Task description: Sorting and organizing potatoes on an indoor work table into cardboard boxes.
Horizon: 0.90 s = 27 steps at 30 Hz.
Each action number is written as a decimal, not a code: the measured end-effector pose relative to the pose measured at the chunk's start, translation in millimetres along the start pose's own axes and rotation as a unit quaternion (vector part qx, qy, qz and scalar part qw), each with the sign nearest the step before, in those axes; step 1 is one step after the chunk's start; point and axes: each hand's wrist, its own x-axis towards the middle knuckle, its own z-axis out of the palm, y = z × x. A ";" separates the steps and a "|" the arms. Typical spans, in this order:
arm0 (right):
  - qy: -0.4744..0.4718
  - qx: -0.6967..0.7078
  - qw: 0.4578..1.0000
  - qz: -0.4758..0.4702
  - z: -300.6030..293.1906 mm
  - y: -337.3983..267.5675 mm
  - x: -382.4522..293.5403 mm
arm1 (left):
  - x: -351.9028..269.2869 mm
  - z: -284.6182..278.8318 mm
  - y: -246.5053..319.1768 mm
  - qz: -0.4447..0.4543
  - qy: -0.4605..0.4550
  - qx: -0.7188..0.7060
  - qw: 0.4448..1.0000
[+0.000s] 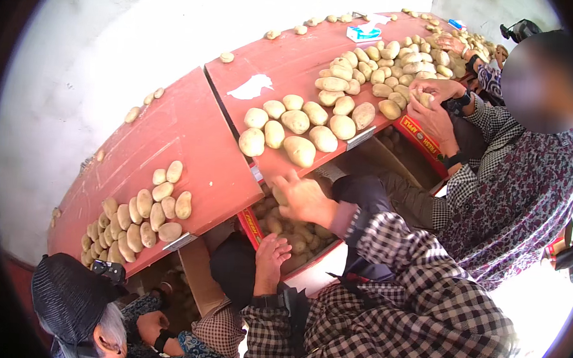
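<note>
My right hand [307, 199], a little blurred, has its fingers around a potato [281, 195] just below the table edge. Palm up beside the open box, my left hand [271, 261] has its fingers apart and nothing in it. Between my knees the red and white cardboard box [310, 272] holds many potatoes [299, 240]. On the red table [209, 175], above my right hand, lies a group of potatoes [299, 151].
A co-worker at the right [433, 109] handles a potato over another box [422, 140]. Another person in a black cap [69, 299] sits at lower left, near rows of potatoes [135, 210]. A tissue box [364, 34], a white scrap [252, 87] and a potato pile [414, 64] are on the table.
</note>
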 end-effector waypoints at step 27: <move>0.198 0.803 0.559 0.062 -103.8 161.8 78.5 | 186.6 123.7 170.7 0.200 0.091 0.728 0.649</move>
